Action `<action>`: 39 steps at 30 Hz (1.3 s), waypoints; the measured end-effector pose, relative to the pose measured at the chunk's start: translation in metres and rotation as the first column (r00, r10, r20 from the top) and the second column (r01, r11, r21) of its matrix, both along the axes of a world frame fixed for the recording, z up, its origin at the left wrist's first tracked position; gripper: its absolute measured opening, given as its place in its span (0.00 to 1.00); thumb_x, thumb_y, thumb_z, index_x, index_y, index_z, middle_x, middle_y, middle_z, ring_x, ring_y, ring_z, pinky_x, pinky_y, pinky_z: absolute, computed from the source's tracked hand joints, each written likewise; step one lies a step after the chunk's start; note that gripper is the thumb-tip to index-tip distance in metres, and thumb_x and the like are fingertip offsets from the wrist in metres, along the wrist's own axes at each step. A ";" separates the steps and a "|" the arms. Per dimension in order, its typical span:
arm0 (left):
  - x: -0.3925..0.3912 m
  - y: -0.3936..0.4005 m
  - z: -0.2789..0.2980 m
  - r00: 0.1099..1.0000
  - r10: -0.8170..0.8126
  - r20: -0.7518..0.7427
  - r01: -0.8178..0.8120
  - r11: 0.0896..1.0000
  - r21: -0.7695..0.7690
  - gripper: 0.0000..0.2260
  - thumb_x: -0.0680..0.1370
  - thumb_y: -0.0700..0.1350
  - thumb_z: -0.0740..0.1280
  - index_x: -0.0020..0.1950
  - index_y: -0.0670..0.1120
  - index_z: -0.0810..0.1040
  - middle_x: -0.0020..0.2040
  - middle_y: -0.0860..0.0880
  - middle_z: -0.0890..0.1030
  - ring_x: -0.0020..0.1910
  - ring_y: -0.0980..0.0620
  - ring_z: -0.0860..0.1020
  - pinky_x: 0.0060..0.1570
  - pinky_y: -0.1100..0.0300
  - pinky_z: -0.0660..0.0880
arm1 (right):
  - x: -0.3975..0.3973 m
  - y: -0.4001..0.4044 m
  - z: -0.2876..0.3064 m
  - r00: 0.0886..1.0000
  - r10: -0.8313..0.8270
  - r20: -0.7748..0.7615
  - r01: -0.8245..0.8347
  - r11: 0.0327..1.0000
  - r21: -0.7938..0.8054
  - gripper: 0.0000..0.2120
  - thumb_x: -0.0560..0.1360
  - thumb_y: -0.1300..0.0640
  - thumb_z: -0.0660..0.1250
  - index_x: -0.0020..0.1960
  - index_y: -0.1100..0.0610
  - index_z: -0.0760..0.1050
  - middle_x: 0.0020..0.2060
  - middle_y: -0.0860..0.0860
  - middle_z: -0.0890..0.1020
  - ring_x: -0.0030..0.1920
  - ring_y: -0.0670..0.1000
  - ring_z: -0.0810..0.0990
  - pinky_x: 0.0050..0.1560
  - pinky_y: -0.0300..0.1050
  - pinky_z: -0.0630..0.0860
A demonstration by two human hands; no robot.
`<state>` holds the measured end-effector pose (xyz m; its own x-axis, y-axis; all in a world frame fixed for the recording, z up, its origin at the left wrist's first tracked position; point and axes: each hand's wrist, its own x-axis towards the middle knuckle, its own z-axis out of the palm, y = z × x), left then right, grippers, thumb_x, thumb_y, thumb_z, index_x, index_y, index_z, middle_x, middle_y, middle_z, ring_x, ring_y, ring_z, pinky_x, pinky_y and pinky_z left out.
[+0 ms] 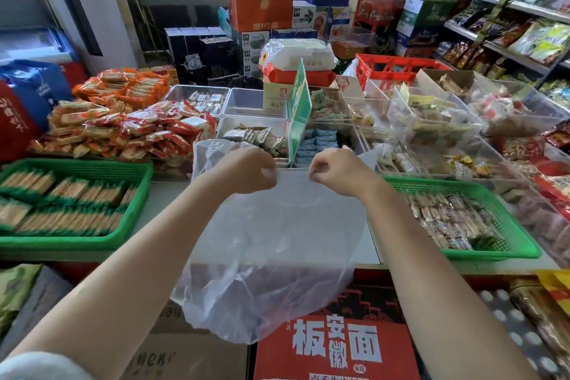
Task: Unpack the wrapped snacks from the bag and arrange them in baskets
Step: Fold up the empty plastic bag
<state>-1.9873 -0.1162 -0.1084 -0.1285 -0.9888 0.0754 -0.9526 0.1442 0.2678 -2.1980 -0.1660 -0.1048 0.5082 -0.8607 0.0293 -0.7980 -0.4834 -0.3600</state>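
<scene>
Left hand (246, 171) and right hand (334, 171): each grip pinches the clear plastic bag (271, 256) rim. Red carton (336, 345) below reads "板面".

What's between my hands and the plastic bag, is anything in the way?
Nothing visible. The left hand and the right hand both already pinch the top edge of the clear plastic bag, which hangs between the two green baskets. The bag looks empty.

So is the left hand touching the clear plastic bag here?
Touching. The head view shows the left hand pinching the top edge of the clear plastic bag, fingers curled over the film.
</scene>
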 end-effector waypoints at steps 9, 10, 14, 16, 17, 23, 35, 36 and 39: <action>-0.001 0.005 0.010 1.000 0.015 -0.014 -0.017 0.993 -0.117 0.12 0.78 0.54 0.69 0.58 0.53 0.82 0.52 0.52 0.80 0.56 0.49 0.76 0.58 0.56 0.64 | 0.015 0.001 0.002 0.968 0.005 0.250 0.035 0.987 -0.155 0.08 0.78 0.54 0.71 0.44 0.59 0.81 0.41 0.53 0.84 0.48 0.59 0.79 0.66 0.49 0.64; 0.006 0.005 0.008 0.999 0.029 -0.015 -0.031 0.992 -0.123 0.13 0.78 0.54 0.69 0.60 0.52 0.82 0.54 0.52 0.81 0.58 0.49 0.76 0.58 0.57 0.63 | 0.011 0.000 0.003 0.960 -0.014 0.278 0.061 0.985 -0.161 0.08 0.77 0.56 0.71 0.44 0.60 0.82 0.40 0.54 0.84 0.46 0.58 0.79 0.70 0.49 0.61; 0.018 0.002 0.007 0.998 0.054 0.036 -0.046 0.980 -0.195 0.09 0.79 0.54 0.67 0.52 0.52 0.83 0.53 0.53 0.84 0.56 0.49 0.77 0.56 0.57 0.57 | 0.009 0.000 0.005 0.982 -0.059 0.179 0.099 0.970 -0.221 0.08 0.79 0.54 0.69 0.47 0.58 0.81 0.42 0.54 0.84 0.41 0.52 0.74 0.77 0.52 0.52; 0.016 0.002 0.010 0.996 0.059 0.072 -0.043 0.978 -0.206 0.08 0.79 0.54 0.67 0.52 0.53 0.83 0.52 0.53 0.84 0.55 0.50 0.76 0.60 0.56 0.58 | 0.013 0.003 0.010 0.991 -0.074 0.109 0.096 0.972 -0.214 0.08 0.81 0.52 0.66 0.50 0.55 0.80 0.45 0.52 0.84 0.45 0.52 0.74 0.76 0.51 0.52; 0.013 0.001 0.012 0.995 0.058 0.087 -0.038 0.976 -0.216 0.08 0.80 0.54 0.67 0.52 0.53 0.83 0.51 0.53 0.83 0.55 0.50 0.76 0.62 0.55 0.58 | 0.016 0.005 0.013 0.995 -0.058 0.086 0.074 0.976 -0.203 0.08 0.81 0.50 0.66 0.52 0.54 0.80 0.47 0.51 0.84 0.48 0.52 0.75 0.74 0.51 0.55; 0.004 0.000 0.009 0.999 -0.012 -0.043 -0.001 0.960 -0.280 0.14 0.76 0.59 0.70 0.57 0.54 0.83 0.61 0.52 0.80 0.65 0.48 0.71 0.65 0.52 0.60 | 0.035 0.009 0.015 0.996 -0.039 -0.075 0.015 0.955 -0.295 0.08 0.82 0.57 0.62 0.54 0.56 0.80 0.52 0.55 0.83 0.56 0.58 0.77 0.56 0.49 0.64; 0.035 0.000 -0.016 -0.281 0.512 -0.811 -0.050 0.836 0.546 0.12 0.79 0.52 0.70 0.47 0.42 0.80 0.33 0.45 0.83 0.29 0.48 0.82 0.35 0.56 0.82 | 0.017 -0.005 -0.004 0.989 -0.148 0.002 0.144 0.955 -0.258 0.09 0.82 0.53 0.65 0.52 0.52 0.84 0.48 0.49 0.86 0.54 0.56 0.79 0.52 0.46 0.54; 0.034 0.000 -0.015 -0.277 0.501 -0.820 -0.086 0.837 0.540 0.12 0.79 0.52 0.70 0.44 0.43 0.80 0.30 0.47 0.81 0.26 0.50 0.81 0.29 0.59 0.80 | 0.015 -0.006 -0.004 0.988 -0.151 -0.014 0.143 0.961 -0.237 0.09 0.82 0.52 0.65 0.53 0.53 0.84 0.49 0.50 0.86 0.55 0.56 0.79 0.55 0.46 0.55; 0.041 -0.003 -0.023 -0.229 0.475 -0.850 -0.175 0.839 0.515 0.10 0.78 0.51 0.71 0.43 0.45 0.79 0.27 0.50 0.78 0.20 0.55 0.74 0.21 0.66 0.72 | 0.011 -0.008 -0.004 0.989 -0.135 -0.057 0.124 0.978 -0.165 0.09 0.81 0.52 0.66 0.53 0.52 0.84 0.49 0.51 0.85 0.55 0.56 0.78 0.61 0.48 0.57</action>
